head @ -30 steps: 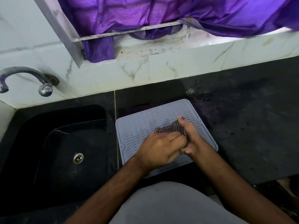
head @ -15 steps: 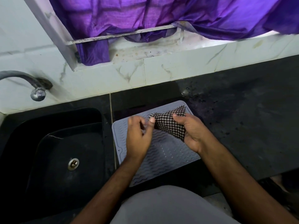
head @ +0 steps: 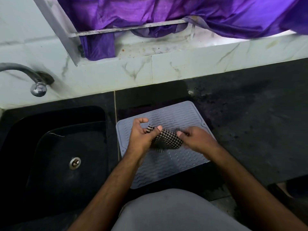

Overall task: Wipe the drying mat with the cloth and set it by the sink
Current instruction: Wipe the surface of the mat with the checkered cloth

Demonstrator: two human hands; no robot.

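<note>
A grey ribbed drying mat (head: pixel 180 115) lies flat on the black counter, just right of the sink (head: pixel 66 147). Above the mat's middle I hold a small black-and-white checked cloth (head: pixel 166 139) between both hands. My left hand (head: pixel 141 139) pinches the cloth's left corner with thumb and fingers. My right hand (head: pixel 198 139) grips its right edge. The cloth is bunched and hangs slightly above the mat.
A metal tap (head: pixel 33 80) juts from the tiled wall over the black sink, whose drain (head: pixel 75 162) shows. The dark counter (head: pixel 250 122) stretches to the right with specks on it. Purple fabric (head: pixel 166 14) hangs over a window ledge behind.
One second ago both hands pressed the cloth together on the mat. They then separated, and now each hand holds one end of the cloth, spread between them lower over the mat.
</note>
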